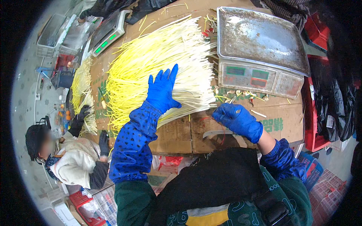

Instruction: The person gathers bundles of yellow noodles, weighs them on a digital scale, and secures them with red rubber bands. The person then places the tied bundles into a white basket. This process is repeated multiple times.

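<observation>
A broad pile of yellow-and-white garlic chives (135,65) lies on the cardboard-covered table (175,138), white ends to the right. My left hand (162,90), in a blue glove, rests spread over the pile near its lower edge, fingers apart. Right of the pile's lower corner is my right hand (239,120), also blue-gloved, with its fingers curled in. Whether it holds anything is hidden. A thin red strand hangs beside it, above a curved pale strip (216,132) on the cardboard. Beyond my right hand stands a digital scale with a worn metal pan (260,39).
A second scale (109,34) stands at the far left. At the left, a co-worker (77,158) in dark gloves reaches towards smaller chive piles (82,82). Trimmings (234,94) lie below the large scale. A red crate (311,118) with black plastic bags (336,104) borders the table's right side.
</observation>
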